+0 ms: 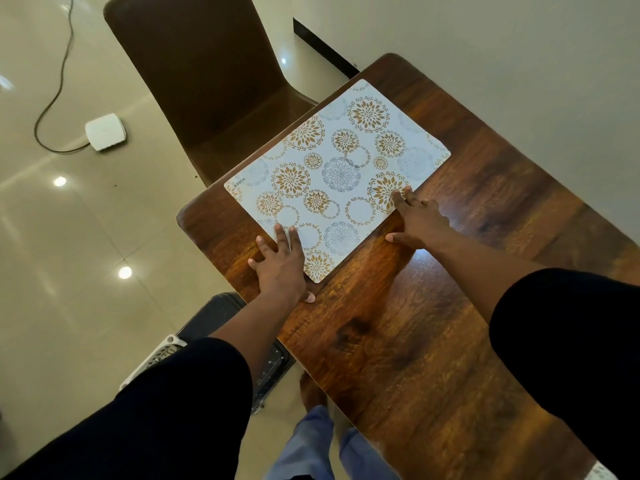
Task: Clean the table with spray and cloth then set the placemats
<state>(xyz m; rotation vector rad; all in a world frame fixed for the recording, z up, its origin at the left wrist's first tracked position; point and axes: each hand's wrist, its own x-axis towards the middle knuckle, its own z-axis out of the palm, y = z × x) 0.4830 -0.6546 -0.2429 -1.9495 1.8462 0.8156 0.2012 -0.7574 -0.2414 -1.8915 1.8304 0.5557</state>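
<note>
A white placemat [337, 174] with gold and grey flower circles lies flat on the far end of the dark wooden table [415, 323], in front of a brown chair. My left hand [282, 263] rests with spread straight fingers on the mat's near left edge, its thumb on the wood. My right hand [417, 220] presses its straight fingertips on the mat's right edge, with the palm over the bare table. No spray bottle or cloth is in view.
A brown chair [211, 84] stands tucked at the table's far left side. On the tiled floor lie a white box with a dark cable [105, 131] and a dark appliance [221, 327] beside the table's left edge. A wall runs along the right.
</note>
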